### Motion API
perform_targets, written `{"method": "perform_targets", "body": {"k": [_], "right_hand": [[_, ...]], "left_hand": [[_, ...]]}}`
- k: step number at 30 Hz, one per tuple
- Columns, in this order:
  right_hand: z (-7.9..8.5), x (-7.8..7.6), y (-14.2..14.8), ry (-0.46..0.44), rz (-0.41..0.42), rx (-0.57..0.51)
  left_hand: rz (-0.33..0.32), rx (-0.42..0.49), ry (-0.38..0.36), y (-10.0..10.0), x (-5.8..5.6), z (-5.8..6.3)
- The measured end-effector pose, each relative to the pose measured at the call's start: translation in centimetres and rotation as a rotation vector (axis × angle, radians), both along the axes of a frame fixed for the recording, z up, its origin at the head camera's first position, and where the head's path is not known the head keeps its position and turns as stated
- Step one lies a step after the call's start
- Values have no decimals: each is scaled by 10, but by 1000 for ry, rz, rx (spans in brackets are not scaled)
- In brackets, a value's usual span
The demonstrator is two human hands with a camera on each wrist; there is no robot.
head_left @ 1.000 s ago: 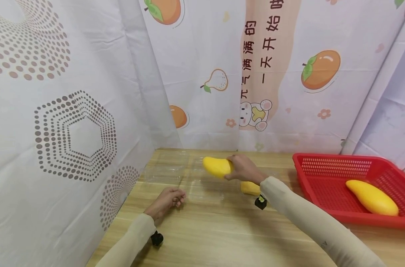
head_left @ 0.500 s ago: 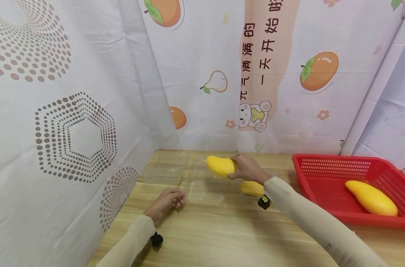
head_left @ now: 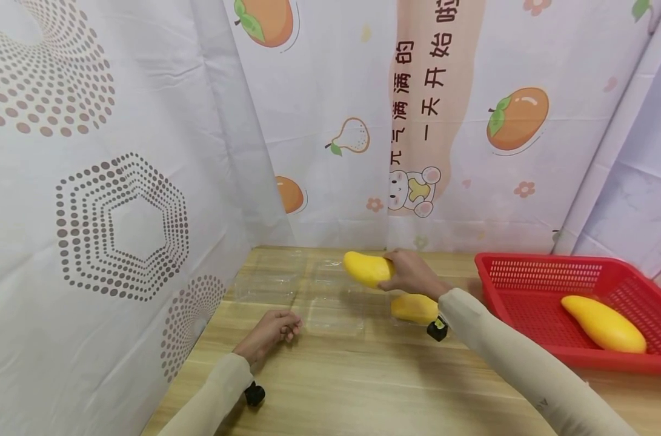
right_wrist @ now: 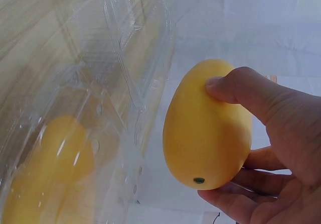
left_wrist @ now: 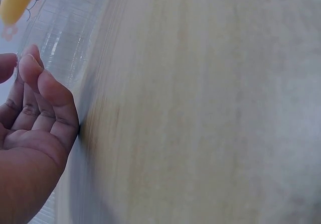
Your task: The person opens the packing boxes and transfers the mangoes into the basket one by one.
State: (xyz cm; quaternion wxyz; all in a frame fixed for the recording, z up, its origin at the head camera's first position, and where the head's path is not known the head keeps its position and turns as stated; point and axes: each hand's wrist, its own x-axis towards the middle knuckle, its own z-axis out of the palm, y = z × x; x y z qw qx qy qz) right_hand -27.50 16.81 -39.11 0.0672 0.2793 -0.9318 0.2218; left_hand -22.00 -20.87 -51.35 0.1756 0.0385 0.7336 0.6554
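Head view, starting at the far left: a white curtain (head_left: 139, 224) with dotted patterns runs down to the wooden table (head_left: 330, 381), and there's a clear plastic box (head_left: 269, 275) at the table's far left corner. Just on the near side of it comes the left hand (head_left: 271, 334), fingers loosely curled, nothing in them, its edge down on the wood. Along to the right, another clear container (head_left: 337, 312) sits near the first, and above its far right side, here's the yellow mango (head_left: 365, 269), up off the table! The right hand (head_left: 415, 274) has it by the right end, thumb on one side, fingers on the other, the grip only as wide as the fruit; a dark green spot shows on it in the right wrist view. Below that hand lies a second mango (head_left: 414, 307), inside clear plastic. Far right, a red basket (head_left: 548, 259) carries a third mango (head_left: 605, 324) on its floor.
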Motion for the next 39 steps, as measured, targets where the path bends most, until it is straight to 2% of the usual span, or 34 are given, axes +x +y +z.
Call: {"method": "perform_targets", "body": {"k": [6,23,39], "right_hand": [[4,0,6,16,2,-12],[10,2,34,-57,-64,-22],[13,6,49,-56,-94,-47]], "left_hand": [[3,9,-1,-1,0,-1],[15,-5,-6,1,-2,0],[16,-2,-10,0,1,0]]}}
